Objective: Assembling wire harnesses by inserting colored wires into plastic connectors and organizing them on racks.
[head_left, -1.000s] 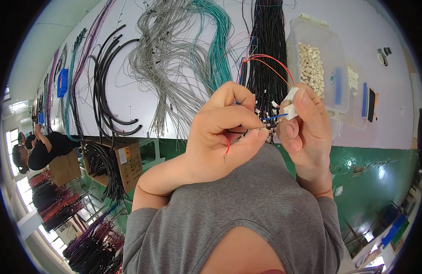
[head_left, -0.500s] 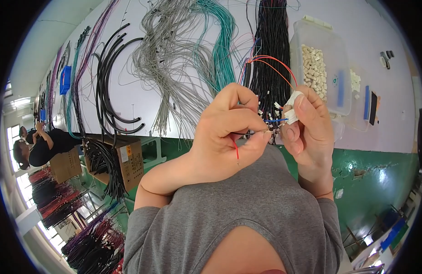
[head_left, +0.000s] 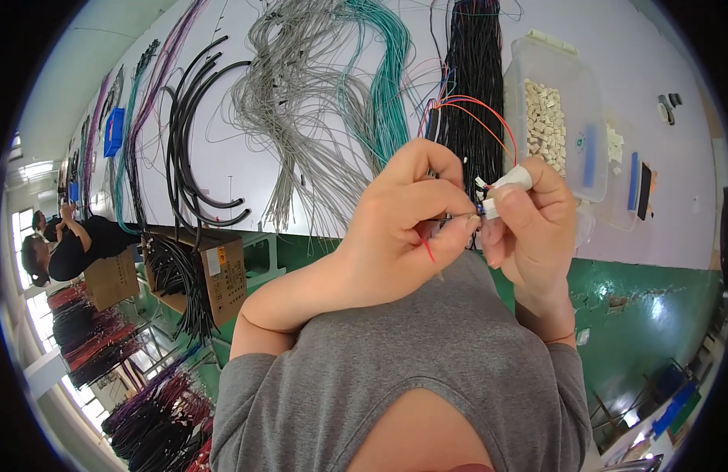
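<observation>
The left grip and right grip are held close together, palms turned inward. The left forearm is slanted upward to the right, its thumb and a finger pinched. The right wrist is raised nearly upright, its thumb bent leftward.

A blue bin sits left of curved black tubes.

Past the right hand, a bin obstructs; room lies farther right.
</observation>
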{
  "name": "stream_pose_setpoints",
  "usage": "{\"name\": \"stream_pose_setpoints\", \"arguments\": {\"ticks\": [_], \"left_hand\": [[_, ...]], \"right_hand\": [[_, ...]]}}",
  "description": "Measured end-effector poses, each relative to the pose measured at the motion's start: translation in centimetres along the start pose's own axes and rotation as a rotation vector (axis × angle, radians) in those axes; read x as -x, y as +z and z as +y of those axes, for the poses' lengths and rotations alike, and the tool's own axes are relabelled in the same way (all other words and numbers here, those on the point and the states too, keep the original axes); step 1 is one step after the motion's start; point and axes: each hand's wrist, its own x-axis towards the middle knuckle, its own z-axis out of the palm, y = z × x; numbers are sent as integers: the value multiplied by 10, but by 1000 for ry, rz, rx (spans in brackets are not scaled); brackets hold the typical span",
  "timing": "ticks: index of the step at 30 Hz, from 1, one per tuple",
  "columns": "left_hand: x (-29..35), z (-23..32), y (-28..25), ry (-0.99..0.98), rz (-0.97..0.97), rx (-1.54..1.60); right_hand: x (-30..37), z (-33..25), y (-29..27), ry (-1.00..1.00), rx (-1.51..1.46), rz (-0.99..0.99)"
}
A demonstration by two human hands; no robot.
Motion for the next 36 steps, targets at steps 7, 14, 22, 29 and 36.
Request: {"name": "stream_pose_setpoints", "arguments": {"ticks": [7,14,22,29,36], "left_hand": [[-12,14,-8,-326,-119,38],[-10,2,5,-158,-203,-247],[-2,4,-5,-289,-68,308],[0,-1,-1,-414,44,507],[1,5,-3,-298,34,373]], "right_hand": [[7,-17,-10,79,317,-352],[8,-14,0,-305,691,-329],[9,-9,-7,-133,352,-75],[7,-3,-12,-116,41,59],[6,-5,-9,-50,-54,54]]}}
